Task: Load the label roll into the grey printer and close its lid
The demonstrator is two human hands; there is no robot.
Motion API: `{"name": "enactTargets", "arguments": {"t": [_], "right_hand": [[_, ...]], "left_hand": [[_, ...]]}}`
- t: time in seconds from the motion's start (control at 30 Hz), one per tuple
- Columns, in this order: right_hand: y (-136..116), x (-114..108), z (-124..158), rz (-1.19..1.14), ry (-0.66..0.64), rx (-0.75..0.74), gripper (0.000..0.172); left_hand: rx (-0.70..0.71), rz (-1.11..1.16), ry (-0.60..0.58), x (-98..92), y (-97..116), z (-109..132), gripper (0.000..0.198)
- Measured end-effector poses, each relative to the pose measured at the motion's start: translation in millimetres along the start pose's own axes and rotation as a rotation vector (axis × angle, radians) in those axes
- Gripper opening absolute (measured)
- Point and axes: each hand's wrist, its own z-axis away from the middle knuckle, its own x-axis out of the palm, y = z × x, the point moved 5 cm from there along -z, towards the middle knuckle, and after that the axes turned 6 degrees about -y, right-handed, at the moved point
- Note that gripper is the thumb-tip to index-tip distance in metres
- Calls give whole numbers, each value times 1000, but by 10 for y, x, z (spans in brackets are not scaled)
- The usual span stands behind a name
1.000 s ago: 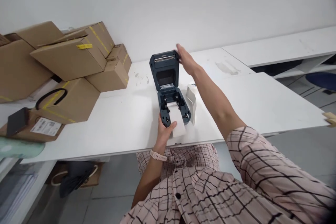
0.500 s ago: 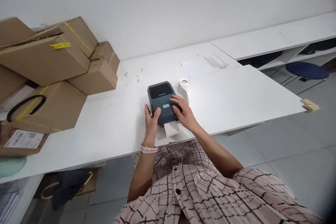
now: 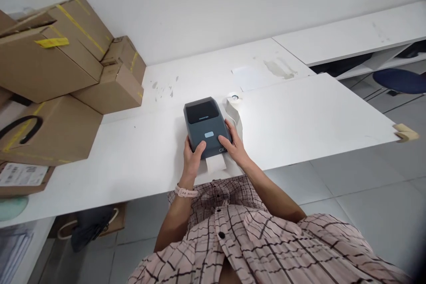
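Observation:
A dark grey label printer with its lid closed sits on the white table near the front edge. A strip of white label paper sticks out of its front slot. My left hand grips the printer's front left corner, thumb on the lid. My right hand holds the front right side, fingers along the edge. A white paper roll stands just right of the printer.
Stacked cardboard boxes with yellow tape fill the table's left side. A white sheet lies further back. A blue stool stands at the far right under a shelf. A bag sits under the table.
The printer lid, open a second ago, has been shut by my right hand. Both hands have since settled on the printer's front corners. The view has shifted slightly.

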Motion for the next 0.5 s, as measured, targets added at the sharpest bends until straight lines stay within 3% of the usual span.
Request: {"name": "enactTargets", "arguments": {"t": [0.1, 0.17, 0.23, 0.33, 0.4, 0.5], "right_hand": [[34, 1, -13, 13, 12, 10, 87], [51, -8, -24, 38, 8, 17, 87], [73, -18, -34, 53, 12, 18, 84], [106, -20, -42, 36, 34, 0, 81], [110, -8, -41, 35, 42, -15, 81], [18, -7, -21, 134, 62, -49, 75]], "left_hand": [[-14, -36, 60, -22, -84, 179, 69], [-69, -116, 212, -64, -199, 413, 67], [-158, -177, 361, -78, -319, 657, 52], [-298, -17, 156, 137, -429, 791, 46], [-332, 87, 46, 264, -374, 764, 47], [-305, 78, 6, 320, -235, 677, 49]]}}
